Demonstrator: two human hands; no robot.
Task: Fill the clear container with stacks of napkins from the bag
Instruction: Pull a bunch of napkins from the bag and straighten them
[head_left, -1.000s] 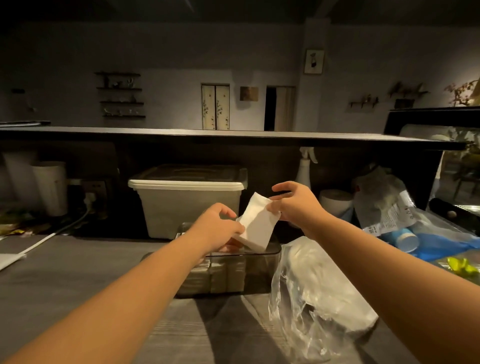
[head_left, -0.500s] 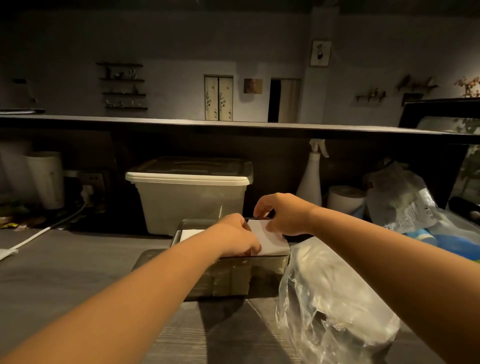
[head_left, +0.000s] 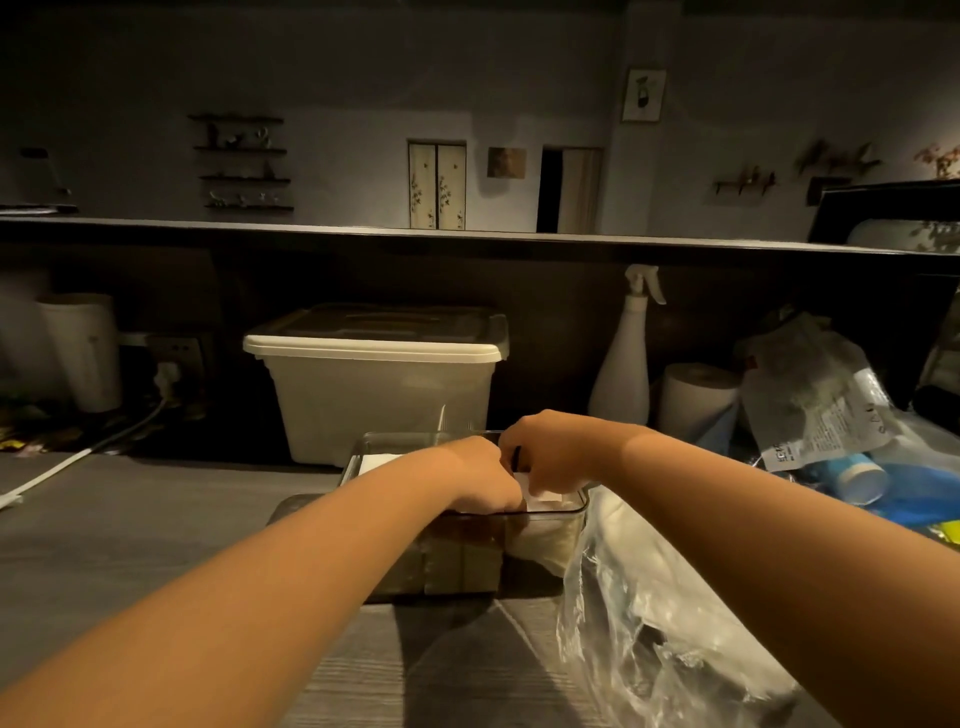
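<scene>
Napkins (head_left: 543, 496) sat low in the right end of the clear container (head_left: 583, 508), which stood on the worktop (head_left: 130, 530) with the bag (head_left: 649, 613) slumped against its right side. Both the left hand (head_left: 480, 480) and the right hand (head_left: 550, 457) were curled over this stack, fingers bent down onto it, though the fingertips were hidden. Other stacks showed through the front wall. The likely trouble was the soft stack splaying or creasing if it was pushed down unevenly, or a corner snagging on the rim. Lifting the hands out carelessly could also drag top sheets up, and a shove might slide the container.
</scene>
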